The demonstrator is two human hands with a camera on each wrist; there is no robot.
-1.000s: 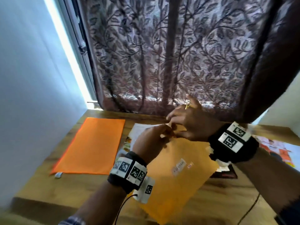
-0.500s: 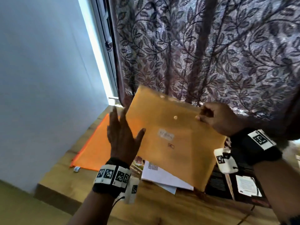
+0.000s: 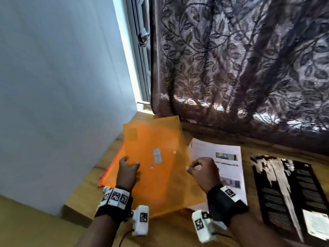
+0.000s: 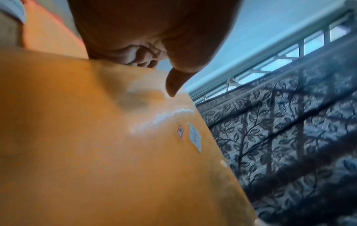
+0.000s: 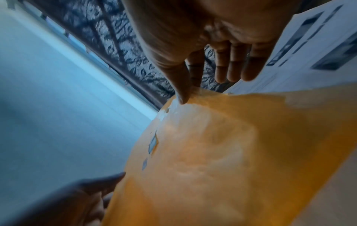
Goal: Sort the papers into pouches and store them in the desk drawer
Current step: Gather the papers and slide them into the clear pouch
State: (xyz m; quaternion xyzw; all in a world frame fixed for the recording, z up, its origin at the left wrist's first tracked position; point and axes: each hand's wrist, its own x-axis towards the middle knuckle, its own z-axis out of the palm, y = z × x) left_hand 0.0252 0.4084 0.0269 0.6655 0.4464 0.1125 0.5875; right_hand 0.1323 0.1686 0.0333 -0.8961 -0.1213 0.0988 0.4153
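A translucent yellow-orange pouch (image 3: 156, 157) with a small white label and a snap button is held above the wooden desk (image 3: 178, 229), tilted toward the left. My left hand (image 3: 127, 168) grips its left edge, thumb on top (image 4: 172, 85). My right hand (image 3: 199, 168) pinches its right edge between thumb and forefinger (image 5: 183, 93), the other fingers straight. An orange pouch (image 3: 110, 172) lies on the desk beneath, mostly hidden. A white printed sheet (image 3: 224, 163) lies to the right, partly under the held pouch.
A black brochure (image 3: 288, 193) with white print lies at the far right of the desk. A grey wall (image 3: 53, 86) bounds the left side. A patterned curtain (image 3: 240, 59) hangs along the back edge, beside a window frame (image 3: 140, 50).
The pouch has come down from upright in front of the curtain and moved left over the orange pouch. My left hand, open half a second ago, now grips its left edge.
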